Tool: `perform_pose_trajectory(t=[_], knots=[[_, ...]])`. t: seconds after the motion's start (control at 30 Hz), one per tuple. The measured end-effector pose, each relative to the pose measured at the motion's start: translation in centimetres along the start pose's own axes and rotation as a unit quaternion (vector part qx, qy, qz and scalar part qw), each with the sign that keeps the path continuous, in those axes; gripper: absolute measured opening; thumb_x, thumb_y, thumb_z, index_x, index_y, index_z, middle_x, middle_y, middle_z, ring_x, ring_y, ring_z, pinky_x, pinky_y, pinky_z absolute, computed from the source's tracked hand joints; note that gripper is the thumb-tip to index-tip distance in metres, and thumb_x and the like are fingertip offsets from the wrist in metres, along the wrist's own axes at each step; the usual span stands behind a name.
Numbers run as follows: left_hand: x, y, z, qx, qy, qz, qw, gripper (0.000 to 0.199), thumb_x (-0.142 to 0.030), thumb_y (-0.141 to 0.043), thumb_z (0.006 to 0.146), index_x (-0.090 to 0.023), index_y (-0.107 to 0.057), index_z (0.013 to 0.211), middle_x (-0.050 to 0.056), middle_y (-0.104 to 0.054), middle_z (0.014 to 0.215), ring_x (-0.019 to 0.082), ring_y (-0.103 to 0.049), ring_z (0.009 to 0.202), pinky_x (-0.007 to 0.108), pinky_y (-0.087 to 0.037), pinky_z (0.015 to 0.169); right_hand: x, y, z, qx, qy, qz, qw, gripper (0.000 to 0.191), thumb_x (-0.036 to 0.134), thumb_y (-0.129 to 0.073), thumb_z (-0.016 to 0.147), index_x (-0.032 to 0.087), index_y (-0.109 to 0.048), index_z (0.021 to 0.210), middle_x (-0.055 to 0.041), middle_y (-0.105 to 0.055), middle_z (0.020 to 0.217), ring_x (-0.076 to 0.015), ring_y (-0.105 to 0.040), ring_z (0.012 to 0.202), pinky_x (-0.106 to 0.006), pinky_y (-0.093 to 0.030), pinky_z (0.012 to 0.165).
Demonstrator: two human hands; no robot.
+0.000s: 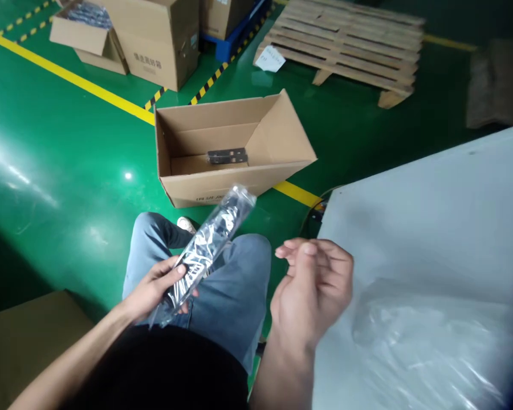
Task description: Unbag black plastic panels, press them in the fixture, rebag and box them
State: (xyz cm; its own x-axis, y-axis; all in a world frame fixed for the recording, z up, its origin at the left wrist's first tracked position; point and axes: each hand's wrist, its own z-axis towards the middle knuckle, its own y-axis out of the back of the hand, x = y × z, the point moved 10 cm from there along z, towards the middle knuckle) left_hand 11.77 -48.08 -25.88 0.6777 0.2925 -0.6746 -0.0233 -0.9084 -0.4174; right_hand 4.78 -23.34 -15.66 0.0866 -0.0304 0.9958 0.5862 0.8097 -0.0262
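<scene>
My left hand (162,285) is closed around the lower end of a long, dark part in a clear plastic bag (205,245). The bagged part slants up to the right above my lap, its far end near the front wall of a cardboard box (222,185). Inside that box lies a dark, flat part with cutouts (227,156). My right hand (312,285) is raised beside the edge of a white table (431,228), fingers curled and thumb against them, with nothing visible in it.
Clear plastic bags (431,341) lie on the white table at right. Beyond the box stand a wooden pallet (342,40) and a large carton (149,40). An open carton (81,34) holds bagged parts. Another brown surface (34,347) is at lower left.
</scene>
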Motion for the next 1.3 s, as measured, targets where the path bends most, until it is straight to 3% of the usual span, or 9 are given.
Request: perform_pose_trajectory(t=[0.17, 0.27, 0.37, 0.53, 0.67, 0.8, 1.0, 1.17, 1.3], knots=[[0.8, -1.5, 1.1, 0.036, 0.057, -0.142, 0.988, 0.064, -0.076, -0.071, 0.086, -0.013, -0.067, 0.097, 0.01, -0.075, 0.068, 0.022, -0.07, 0.051, 0.028, -0.055, 0.047, -4.1, -5.6, -5.4, 0.299, -0.085, -0.05, 0.949, 0.044, 0.052, -0.075, 0.094, 0.027, -0.069, 0.13, -0.008, -0.076, 0.116, -0.0235, -0.073, 0.106, -0.041, -0.062, 0.096], [-0.1, -2.1, 1.4, 0.028, 0.048, -0.152, 0.987, 0.069, -0.079, -0.071, 0.084, -0.011, -0.071, 0.094, 0.011, -0.075, 0.068, 0.021, -0.068, 0.051, 0.028, -0.055, 0.048, -5.1, -7.1, -9.0, 0.39, -0.109, -0.046, 0.913, 0.064, 0.048, -0.082, 0.088, 0.029, -0.061, 0.145, -0.0095, -0.073, 0.132, -0.0278, -0.071, 0.118, -0.047, -0.059, 0.106], [-1.5, -1.6, 1.6, -0.023, 0.003, -0.151, 0.988, 0.068, -0.076, -0.075, 0.083, -0.009, -0.075, 0.095, 0.013, -0.077, 0.079, 0.019, -0.068, 0.055, 0.028, -0.055, 0.053, -5.2, -7.3, -10.3, 0.402, -0.127, -0.054, 0.905, 0.08, 0.044, -0.088, 0.083, 0.03, -0.054, 0.154, -0.0095, -0.066, 0.145, -0.0307, -0.065, 0.131, -0.05, -0.054, 0.115], [-2.3, 0.2, 1.5, -0.111, -0.049, -0.141, 0.983, 0.066, -0.072, -0.081, 0.081, -0.01, -0.078, 0.103, 0.011, -0.078, 0.09, 0.021, -0.071, 0.075, 0.029, -0.055, 0.066, -4.7, -7.2, -10.9, 0.392, -0.121, -0.077, 0.909, 0.077, 0.041, -0.084, 0.087, 0.031, -0.052, 0.156, -0.0091, -0.062, 0.152, -0.03, -0.064, 0.132, -0.051, -0.053, 0.117], [-3.2, 1.0, 1.2, -0.144, -0.128, -0.087, 0.977, 0.061, -0.069, -0.078, 0.086, -0.014, -0.077, 0.111, 0.006, -0.077, 0.098, 0.02, -0.068, 0.088, 0.03, -0.054, 0.084, -4.1, -6.6, -10.3, 0.314, -0.074, -0.096, 0.942, 0.051, 0.041, -0.079, 0.092, 0.026, -0.065, 0.139, -0.0101, -0.073, 0.131, -0.0257, -0.071, 0.115, -0.043, -0.06, 0.104], [-4.1, 1.3, 0.7, -0.18, -0.188, -0.002, 0.966, 0.055, -0.071, -0.073, 0.089, -0.017, -0.073, 0.098, 0.002, -0.07, 0.09, 0.018, -0.062, 0.086, 0.029, -0.051, 0.083, -3.6, -6.7, -9.7, 0.271, -0.037, -0.13, 0.953, 0.017, 0.04, -0.076, 0.095, 0.024, -0.075, 0.102, -0.0046, -0.079, 0.095, -0.0205, -0.075, 0.086, -0.034, -0.063, 0.083], [-5.5, 3.0, -0.9, -0.288, -0.237, 0.079, 0.924, 0.051, -0.069, -0.065, 0.095, -0.019, -0.069, 0.102, 0.003, -0.067, 0.091, 0.019, -0.059, 0.086, 0.029, -0.051, 0.08, -3.5, -5.3, -8.1, 0.198, -0.006, -0.153, 0.968, 0.018, 0.039, -0.072, 0.098, 0.021, -0.076, 0.1, -0.0041, -0.079, 0.086, -0.0188, -0.077, 0.076, -0.03, -0.064, 0.076], [-5.7, 2.8, -1.3, -0.29, -0.253, 0.107, 0.917, 0.047, -0.067, -0.063, 0.097, -0.019, -0.067, 0.099, 0.003, -0.067, 0.091, 0.018, -0.059, 0.086, 0.028, -0.051, 0.08, -3.4, -7.5, -8.3, 0.275, 0.015, -0.147, 0.95, 0.021, 0.036, -0.076, 0.094, 0.023, -0.077, 0.11, -0.0049, -0.081, 0.095, -0.0193, -0.077, 0.08, -0.033, -0.066, 0.079], [-5.4, 2.0, -1.1, -0.274, -0.253, 0.121, 0.92, 0.045, -0.065, -0.064, 0.098, -0.02, -0.065, 0.095, 0.0, -0.062, 0.083, 0.016, -0.055, 0.08, 0.027, -0.049, 0.075, -2.6, -8.9, -8.8, 0.312, 0.056, -0.152, 0.936, 0.01, 0.027, -0.071, 0.095, 0.024, -0.079, 0.095, -0.0032, -0.081, 0.088, -0.0184, -0.076, 0.075, -0.03, -0.065, 0.076]])
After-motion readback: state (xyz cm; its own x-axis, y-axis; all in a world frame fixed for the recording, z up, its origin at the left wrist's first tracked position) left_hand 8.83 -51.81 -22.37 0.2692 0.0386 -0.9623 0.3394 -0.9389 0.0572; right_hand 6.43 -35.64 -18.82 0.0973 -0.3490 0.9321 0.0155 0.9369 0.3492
